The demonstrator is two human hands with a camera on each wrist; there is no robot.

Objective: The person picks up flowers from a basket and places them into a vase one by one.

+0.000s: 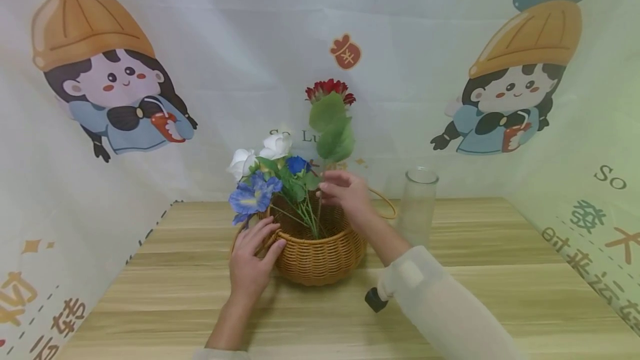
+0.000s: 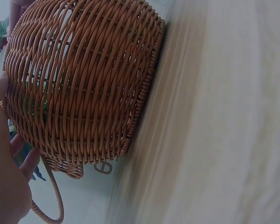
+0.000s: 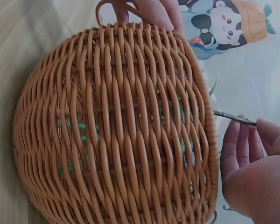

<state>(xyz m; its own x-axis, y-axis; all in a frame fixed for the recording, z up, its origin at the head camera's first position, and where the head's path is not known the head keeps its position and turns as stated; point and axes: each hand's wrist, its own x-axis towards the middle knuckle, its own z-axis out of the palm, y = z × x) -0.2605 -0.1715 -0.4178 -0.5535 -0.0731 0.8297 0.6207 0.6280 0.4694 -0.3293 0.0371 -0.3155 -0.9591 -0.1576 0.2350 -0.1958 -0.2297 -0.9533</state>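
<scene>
A round woven wicker basket (image 1: pixel 320 263) stands on the table, holding artificial flowers. My left hand (image 1: pixel 250 263) grips its left rim, with the thumb toward the front and the fingers over the side. Above the basket's right part, my right hand (image 1: pixel 350 196) pinches the stem (image 3: pixel 233 116) of a red flower (image 1: pixel 336 86). That stem reaches down into the basket, and broad green leaves (image 1: pixel 335 138) hang in front of the red petals. White roses (image 1: pixel 242 163), a large blue flower (image 1: pixel 252 193) and a smaller blue one (image 1: pixel 298 164) lean toward the left rim.
Behind my right forearm stands a tall clear glass vase (image 1: pixel 420 204). The basket's thin handle loop (image 1: pixel 387 204) sticks out at the right. A small black object (image 1: pixel 376 300) is beside my right cuff. Printed cloth (image 1: pixel 240 32) surrounds the wooden table (image 1: pixel 165 299).
</scene>
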